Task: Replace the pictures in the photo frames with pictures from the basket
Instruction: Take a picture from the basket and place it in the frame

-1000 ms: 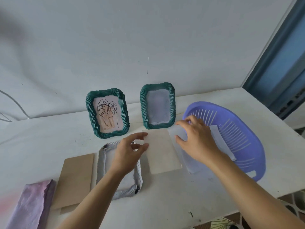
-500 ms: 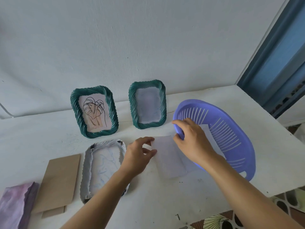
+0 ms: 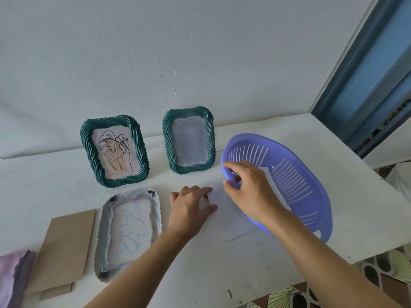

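Gripping the purple basket (image 3: 298,174) by its rim with the right hand (image 3: 251,192), fingers curled round, likely to free the white sheet (image 3: 233,225) tucked beneath, mid-table. Touching its left edge with the left hand (image 3: 191,210); pinching or pressing, cannot tell. Counted: two green frames (image 3: 87,147) upright by the back edge, one white frame (image 3: 101,236) face-down, a second sheet (image 3: 270,176) in the basket.

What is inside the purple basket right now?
One white sheet lies in the purple basket, its near part covered by the right hand gripping the rim. Anything beneath that sheet is hidden.
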